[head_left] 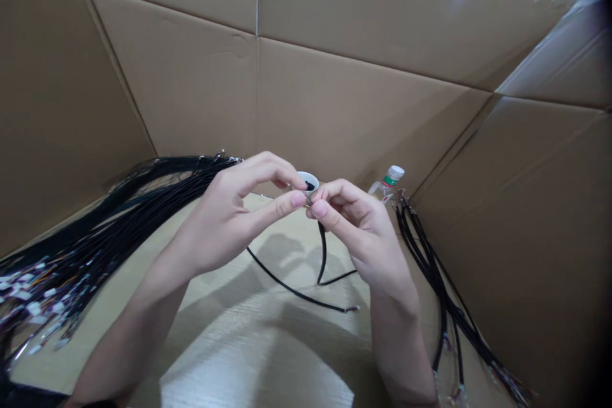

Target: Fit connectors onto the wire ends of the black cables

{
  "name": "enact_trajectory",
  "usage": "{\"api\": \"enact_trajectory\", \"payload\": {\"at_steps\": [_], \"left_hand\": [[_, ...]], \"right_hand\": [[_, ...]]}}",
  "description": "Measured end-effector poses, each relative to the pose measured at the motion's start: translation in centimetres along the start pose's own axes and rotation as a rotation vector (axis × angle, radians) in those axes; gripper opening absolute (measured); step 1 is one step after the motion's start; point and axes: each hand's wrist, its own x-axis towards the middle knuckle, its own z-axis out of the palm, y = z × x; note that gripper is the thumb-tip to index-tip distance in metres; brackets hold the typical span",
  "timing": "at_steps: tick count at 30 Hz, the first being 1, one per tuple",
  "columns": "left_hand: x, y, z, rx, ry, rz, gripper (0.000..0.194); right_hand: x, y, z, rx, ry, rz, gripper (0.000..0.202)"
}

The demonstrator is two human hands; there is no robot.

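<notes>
Cardboard walls [358, 95] fold around three sides of our table [229, 293], with a bundle of black cables [162, 201] heaped along the left and a second bundle [440, 280] along the right. Our two hands meet near the middle, raised above the surface. Our right hand [377, 248] is pinched, thumb against fingers, near the upper end of a black cable [324, 248]. Below that grip the cable hangs almost straight down, then bends at the table and runs off rightward behind the forearm. So its held end lies between both sets of fingertips, on the far side of the palms, and the right hand is the nearer. Our left hand [224, 223] comes in from the side, thumb and index just beside that end; we cannot tell whether they close on anything. Directly beyond the fingertips sits a white cup [313, 176] with something black inside. Another stretch of cable [296, 290] slants across the table below our hands, and a capped bottle [388, 185] stands behind the right one.
</notes>
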Motion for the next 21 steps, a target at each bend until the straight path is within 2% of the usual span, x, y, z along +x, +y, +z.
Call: {"api": "enact_trajectory", "payload": {"at_steps": [3, 7, 13, 16, 21], "left_hand": [[0.0, -0.1, 0.0, 0.088, 0.04, 0.093, 0.014], [0.2, -0.6, -0.2, 0.252, 0.043, 0.25, 0.01], [0.6, -1.9, -0.2, 0.586, 0.188, 0.554, 0.008], [0.8, -2.2, 0.3, 0.676, 0.242, 0.605, 0.007], [0.9, -2.3, 0.9, 0.763, 0.311, 0.666, 0.009]], "right_hand": [[0.0, 0.3, 0.2, -0.01, 0.019, -0.02, 0.018], [0.1, 0.6, 0.4, -0.025, 0.027, -0.044, 0.013], [-0.3, 0.6, 0.7, -0.012, 0.101, 0.002, 0.005], [-0.6, 0.5, 0.9, -0.049, 0.132, -0.048, 0.001], [-0.7, 0.2, 1.1, -0.129, 0.17, -0.132, 0.008]]}}
